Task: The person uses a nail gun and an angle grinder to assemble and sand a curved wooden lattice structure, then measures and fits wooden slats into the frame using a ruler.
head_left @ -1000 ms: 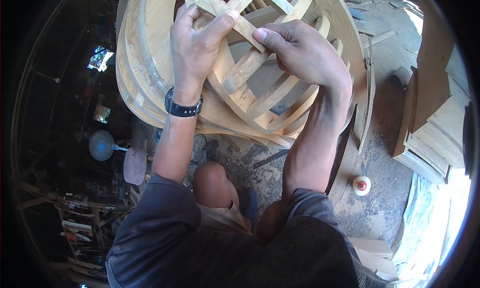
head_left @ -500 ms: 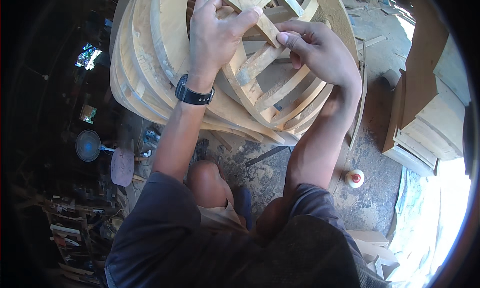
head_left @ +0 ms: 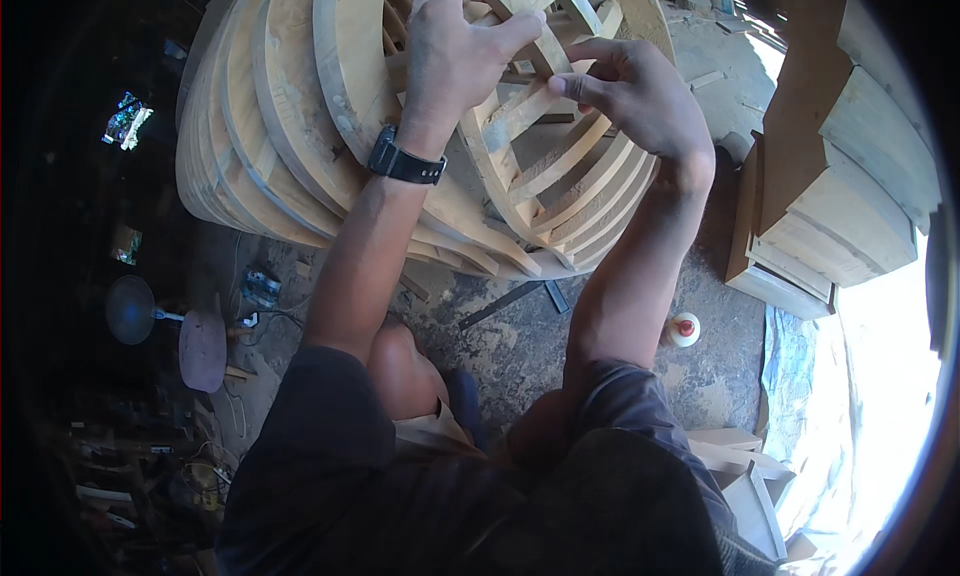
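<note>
At upper centre, the left hand [head_left: 455, 58] grasps a flat pale-wood strip [head_left: 549, 54] over a ribbed wooden frame [head_left: 336, 54], while the right hand [head_left: 640, 94] has fingers loosened at the strip's end, so the left apparently steadies it.

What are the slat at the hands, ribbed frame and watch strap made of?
Slat: likely bare wood, pale and matte. Ribbed frame: wood or possibly plywood, apparently unfinished; pale tan, no gloss. Watch strap: probably rubber or plastic; dark, smooth-looking, with small holes.
</note>
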### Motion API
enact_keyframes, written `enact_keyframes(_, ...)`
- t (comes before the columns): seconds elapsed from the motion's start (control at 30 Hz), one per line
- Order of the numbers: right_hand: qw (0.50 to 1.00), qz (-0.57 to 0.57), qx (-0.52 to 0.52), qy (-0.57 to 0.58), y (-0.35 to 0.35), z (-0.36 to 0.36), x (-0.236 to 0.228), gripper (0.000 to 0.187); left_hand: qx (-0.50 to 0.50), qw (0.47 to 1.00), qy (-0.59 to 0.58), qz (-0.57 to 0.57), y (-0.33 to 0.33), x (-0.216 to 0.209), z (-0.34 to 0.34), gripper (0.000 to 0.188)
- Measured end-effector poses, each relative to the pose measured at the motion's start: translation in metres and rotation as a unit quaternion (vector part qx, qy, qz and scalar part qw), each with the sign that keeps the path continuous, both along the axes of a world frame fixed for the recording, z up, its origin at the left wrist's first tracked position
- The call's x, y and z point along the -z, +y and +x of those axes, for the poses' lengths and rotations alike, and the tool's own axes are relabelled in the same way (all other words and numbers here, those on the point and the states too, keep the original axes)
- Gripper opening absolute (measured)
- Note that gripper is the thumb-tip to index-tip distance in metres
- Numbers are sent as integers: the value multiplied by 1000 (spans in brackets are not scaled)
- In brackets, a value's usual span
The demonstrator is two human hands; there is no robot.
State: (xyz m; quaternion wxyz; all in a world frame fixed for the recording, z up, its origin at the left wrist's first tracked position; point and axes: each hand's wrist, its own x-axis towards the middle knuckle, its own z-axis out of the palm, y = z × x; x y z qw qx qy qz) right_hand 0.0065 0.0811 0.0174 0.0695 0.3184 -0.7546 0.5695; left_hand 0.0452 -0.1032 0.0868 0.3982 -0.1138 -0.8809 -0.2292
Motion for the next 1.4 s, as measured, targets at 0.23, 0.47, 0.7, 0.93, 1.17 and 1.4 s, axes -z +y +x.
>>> enact_keyframes(0.23, 997, 64, 27, -37, -13, 4, -7, 35, 18, 999, 19, 29, -4, 5, -3, 49)
enact_keyframes(0.47, 997, 59, 33, -38, -11, 0, 0, 37, 3, 996, -54, 69, -1, 1, -1, 49)
enact_keyframes(0.7, 997, 74, 16, -23, -10, 3, -5, 32, -2, 999, 25, 21, -2, 4, -3, 46)
enact_keyframes(0.93, 995, 86, 49, -16, -10, 13, -14, 33, 5, 998, 46, 35, -1, 4, 0, 48)
enact_keyframes(1.17, 949, -111, 252, 154, -39, -11, -6, 32, -4, 999, 20, 38, -5, 4, 1, 48)
enact_keyframes(1.4, 950, -32, 286, 119, -40, -23, 5, 41, 6, 999, 28, 29, 1, 5, -6, 51)
